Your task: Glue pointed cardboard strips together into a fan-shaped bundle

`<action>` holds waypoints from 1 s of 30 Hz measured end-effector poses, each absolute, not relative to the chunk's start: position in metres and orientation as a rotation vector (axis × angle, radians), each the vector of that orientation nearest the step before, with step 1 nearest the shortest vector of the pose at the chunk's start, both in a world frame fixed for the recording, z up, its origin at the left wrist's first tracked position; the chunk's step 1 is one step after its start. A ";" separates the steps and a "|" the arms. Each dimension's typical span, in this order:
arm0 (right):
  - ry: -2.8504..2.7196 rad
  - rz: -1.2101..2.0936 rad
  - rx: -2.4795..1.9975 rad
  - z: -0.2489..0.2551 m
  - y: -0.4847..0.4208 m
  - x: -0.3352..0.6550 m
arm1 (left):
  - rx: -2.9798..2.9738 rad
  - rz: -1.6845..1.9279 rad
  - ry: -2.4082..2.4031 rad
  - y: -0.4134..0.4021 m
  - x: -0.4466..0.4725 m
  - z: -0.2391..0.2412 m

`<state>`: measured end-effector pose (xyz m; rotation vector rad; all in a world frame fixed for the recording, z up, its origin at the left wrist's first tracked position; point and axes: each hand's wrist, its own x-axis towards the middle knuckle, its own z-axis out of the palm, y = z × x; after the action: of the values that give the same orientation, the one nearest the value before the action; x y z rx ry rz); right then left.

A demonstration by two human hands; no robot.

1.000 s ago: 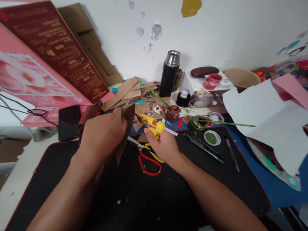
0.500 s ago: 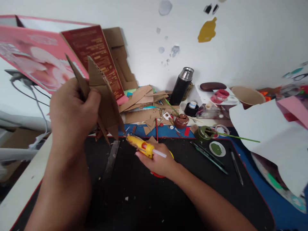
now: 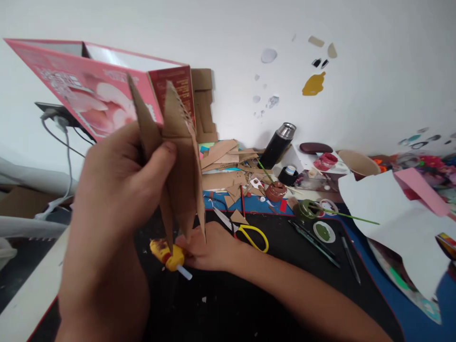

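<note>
Left hand (image 3: 117,190) is up high and close to the camera, clamped on a folded cardboard piece (image 3: 183,161). The thumb presses across its front face and the fingers wrap behind. The cardboard stands nearly upright in that grip, with two pointed tips rising above the knuckles and long pointed flaps hanging below the hand.

Down on the black mat (image 3: 256,294), the right hand (image 3: 210,249) lies low, partly hidden behind those hanging flaps. Its fingers are closed around a yellow glue gun (image 3: 166,253), which lies almost flat on the mat, the clear glue stick poking out toward the near edge. The lower cardboard points hang just above the gun; whether they touch it, I cannot tell.

Just beyond the right hand lie yellow-handled scissors (image 3: 251,236). Farther right on the mat are dark pens beside a small lid of green paint (image 3: 323,232).

Past the mat's far edge, a brown pot (image 3: 276,191) and a green pot (image 3: 306,209) sit among cardboard scraps (image 3: 221,159). A black flask (image 3: 280,145) with a steel cap stands near the white wall (image 3: 374,95), which is spotted with paint dabs. A pink box (image 3: 71,85) leans at the left, and a white sheet (image 3: 395,228) covers the right corner.
</note>
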<state>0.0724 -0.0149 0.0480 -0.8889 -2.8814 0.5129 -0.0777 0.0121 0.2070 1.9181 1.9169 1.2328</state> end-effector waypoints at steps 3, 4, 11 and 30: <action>-2.885 0.457 -0.759 0.046 -0.006 0.066 | 1.964 1.142 1.823 0.014 -0.071 0.207; -2.879 0.455 -0.739 0.047 -0.003 0.066 | 1.979 1.096 1.793 0.015 -0.068 0.206; -2.737 0.552 -0.782 0.050 -0.003 0.084 | 2.088 0.931 1.612 0.028 -0.055 0.189; -1.019 1.156 -1.167 0.044 0.007 0.178 | 2.360 0.325 1.608 0.050 0.002 0.124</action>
<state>0.1780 0.0068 0.0441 -1.1668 -1.0186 1.1563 0.0017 0.0503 0.1239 2.3603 1.6076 0.3252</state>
